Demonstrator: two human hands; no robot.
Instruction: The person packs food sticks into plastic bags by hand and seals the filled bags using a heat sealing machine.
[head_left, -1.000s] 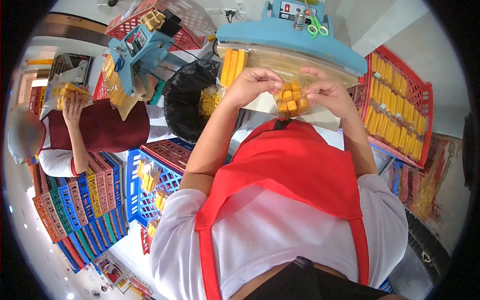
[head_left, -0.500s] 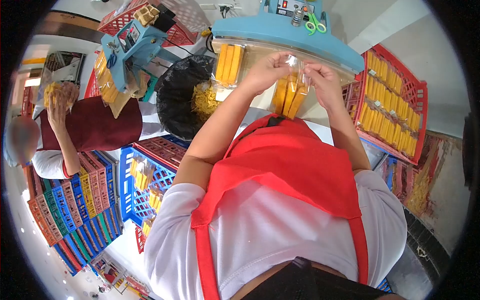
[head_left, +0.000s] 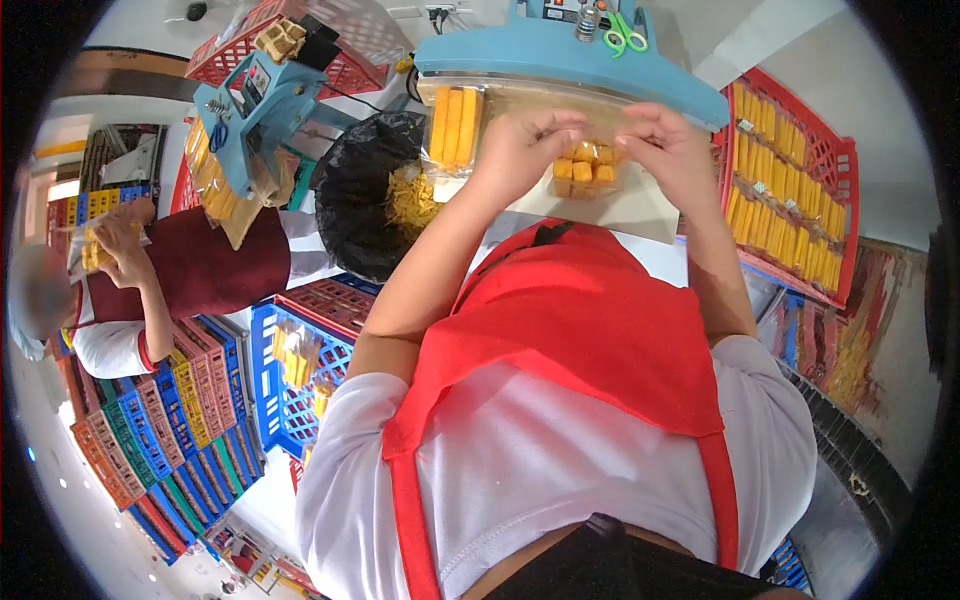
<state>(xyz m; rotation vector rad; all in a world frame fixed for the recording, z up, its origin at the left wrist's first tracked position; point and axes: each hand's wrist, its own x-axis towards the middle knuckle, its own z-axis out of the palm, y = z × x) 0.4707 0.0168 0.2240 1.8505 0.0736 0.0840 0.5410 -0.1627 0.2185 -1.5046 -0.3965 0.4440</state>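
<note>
A clear plastic bag of yellow sticks point(head_left: 587, 172) hangs between my hands, the ends of the sticks facing up toward me. My left hand point(head_left: 527, 145) pinches the bag's upper left edge with thumb and fingers. On the other side, my right hand point(head_left: 668, 148) is closed on the upper right edge. The clear film between the fingertips is hard to see. Just beyond is the blue sealing machine point(head_left: 570, 62), with green-handled scissors point(head_left: 625, 37) on top. Left of my left hand, another bag of yellow sticks point(head_left: 455, 127) lies flat at the machine.
A black-lined bin point(head_left: 345, 190) with yellow scraps stands at left. A red crate point(head_left: 848, 200) of bagged sticks is at right, a blue crate point(head_left: 270, 385) at lower left. A co-worker in a maroon apron point(head_left: 215, 265) holds a bag near a second sealer point(head_left: 235, 125).
The bag has tipped from showing the sticks' long sides to showing their ends. My hands have moved slightly apart. The co-worker's hands have shifted lower.
</note>
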